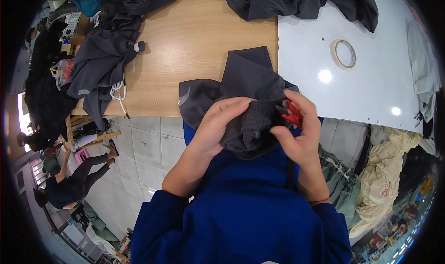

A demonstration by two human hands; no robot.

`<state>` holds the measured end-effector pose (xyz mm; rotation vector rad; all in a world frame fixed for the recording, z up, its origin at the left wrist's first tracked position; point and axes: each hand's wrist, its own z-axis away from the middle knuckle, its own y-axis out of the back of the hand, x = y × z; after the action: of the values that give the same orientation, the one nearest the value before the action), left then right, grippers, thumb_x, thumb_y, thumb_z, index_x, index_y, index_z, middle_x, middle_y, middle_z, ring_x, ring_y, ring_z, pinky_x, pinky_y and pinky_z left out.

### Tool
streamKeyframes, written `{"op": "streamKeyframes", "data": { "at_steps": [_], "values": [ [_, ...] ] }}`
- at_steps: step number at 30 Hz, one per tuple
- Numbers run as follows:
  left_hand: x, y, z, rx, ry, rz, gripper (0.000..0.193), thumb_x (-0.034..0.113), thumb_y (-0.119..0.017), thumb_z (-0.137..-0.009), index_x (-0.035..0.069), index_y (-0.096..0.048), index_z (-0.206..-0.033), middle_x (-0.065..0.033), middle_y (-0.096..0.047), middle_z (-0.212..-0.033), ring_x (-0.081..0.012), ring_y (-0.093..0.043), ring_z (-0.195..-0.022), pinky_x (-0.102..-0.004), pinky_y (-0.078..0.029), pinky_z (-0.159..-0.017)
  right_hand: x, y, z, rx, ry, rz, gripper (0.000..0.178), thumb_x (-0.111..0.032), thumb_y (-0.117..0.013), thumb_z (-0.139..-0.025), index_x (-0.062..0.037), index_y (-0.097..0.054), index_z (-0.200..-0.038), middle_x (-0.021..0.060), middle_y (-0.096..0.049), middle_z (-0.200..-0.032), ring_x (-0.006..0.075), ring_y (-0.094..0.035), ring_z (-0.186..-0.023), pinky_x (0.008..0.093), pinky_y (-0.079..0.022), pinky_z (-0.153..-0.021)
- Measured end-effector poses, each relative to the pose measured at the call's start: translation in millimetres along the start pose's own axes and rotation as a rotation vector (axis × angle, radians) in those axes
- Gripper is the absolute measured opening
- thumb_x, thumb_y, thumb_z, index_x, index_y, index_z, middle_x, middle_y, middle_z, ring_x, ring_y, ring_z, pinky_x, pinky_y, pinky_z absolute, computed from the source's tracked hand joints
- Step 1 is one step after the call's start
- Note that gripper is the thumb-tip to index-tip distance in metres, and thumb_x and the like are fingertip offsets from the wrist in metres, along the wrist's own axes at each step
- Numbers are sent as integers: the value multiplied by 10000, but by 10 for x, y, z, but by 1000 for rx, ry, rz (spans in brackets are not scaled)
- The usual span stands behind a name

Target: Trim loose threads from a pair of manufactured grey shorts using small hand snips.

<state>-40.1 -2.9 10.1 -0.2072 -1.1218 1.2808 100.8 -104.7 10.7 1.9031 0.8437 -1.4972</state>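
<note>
A dark grey garment with a gathered elastic band lies partly on the table's near edge and partly in front of my body. My left hand grips the gathered band, thumb on top and the other fingers hidden under the cloth. At the band's right side, my right hand is curled around a small red-handled tool with dark tips, which looks like thread snips. Its index finger and thumb are beside the cloth; whether they pinch it is hard to make out.
A wooden table meets a white tabletop holding a tape roll. More grey garments lie left and at the far edge. A white cord hangs left. Fabric bundles stand right; another person is at left.
</note>
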Motion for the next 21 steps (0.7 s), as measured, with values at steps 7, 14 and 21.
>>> {"op": "streamKeyframes", "data": {
  "at_steps": [7,14,21],
  "values": [
    [-19,112,42,-110,29,-113,262,191,-507,-905,-36,-612,-982,-68,-646,-895,-85,-606,-776,-200,-472,-690,42,1,-30,-279,202,334,214,20,-663,-693,-48,-659,-896,60,-540,-598,150,-496,-495,249,-381,-480],
    [29,21,-19,-37,-13,-1,278,201,-494,-916,-44,-604,-985,-76,-648,-893,-96,-611,-776,-211,-487,-698,127,90,40,104,-125,-445,120,-71,-451,-907,13,-524,-861,-9,-438,-631,28,-351,-507,169,-259,-472],
    [-50,-44,-76,-19,-32,27,292,186,-474,-921,-41,-554,-1088,-91,-627,-985,-118,-610,-852,-224,-488,-749,31,-61,108,-287,192,124,194,-59,-669,-759,-14,-632,-944,39,-589,-645,74,-418,-469,206,-342,-470]
  ]
}}
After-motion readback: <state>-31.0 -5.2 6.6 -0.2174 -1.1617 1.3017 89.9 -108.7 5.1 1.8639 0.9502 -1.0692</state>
